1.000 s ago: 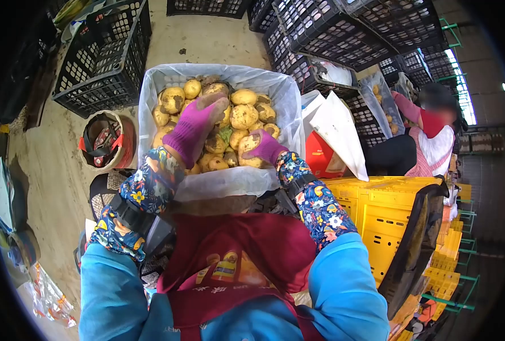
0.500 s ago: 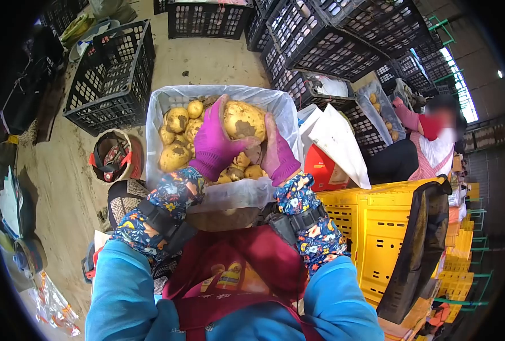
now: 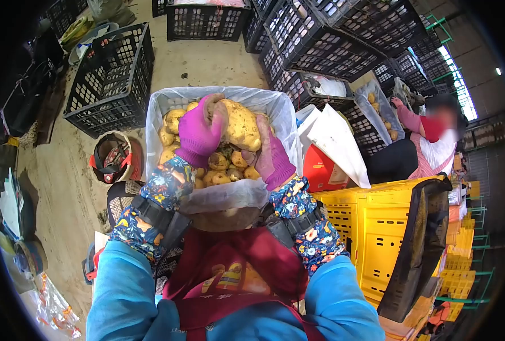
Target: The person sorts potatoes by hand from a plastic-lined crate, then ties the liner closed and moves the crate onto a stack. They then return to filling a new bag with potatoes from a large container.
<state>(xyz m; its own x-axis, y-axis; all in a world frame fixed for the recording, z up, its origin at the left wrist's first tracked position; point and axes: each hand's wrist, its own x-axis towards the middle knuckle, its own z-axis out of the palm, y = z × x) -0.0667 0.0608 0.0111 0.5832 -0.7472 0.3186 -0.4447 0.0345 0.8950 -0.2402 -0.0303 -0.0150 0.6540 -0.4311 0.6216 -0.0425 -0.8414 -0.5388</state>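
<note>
Between my two gloved hands is a large, soil-stained potato, raised over a crate lined with clear plastic. My left hand, in a purple glove with dirty fingertips, has its fingers curled against the potato's left side. On the other side, my right hand, gloved the same way, presses the potato with fingers and thumb. Smaller potatoes fill the crate below, some with patches of dirt. The hands hide part of the pile.
Left of the lined crate stand a black crate and a round bag. Stacked black crates rise at the back right. White sheets and a yellow crate are close on my right. Another person sits beyond.
The large potato has been turned between my hands, now showing another side. My left hand has shifted slightly left and its fingers have curled; more of the small potatoes below show.
</note>
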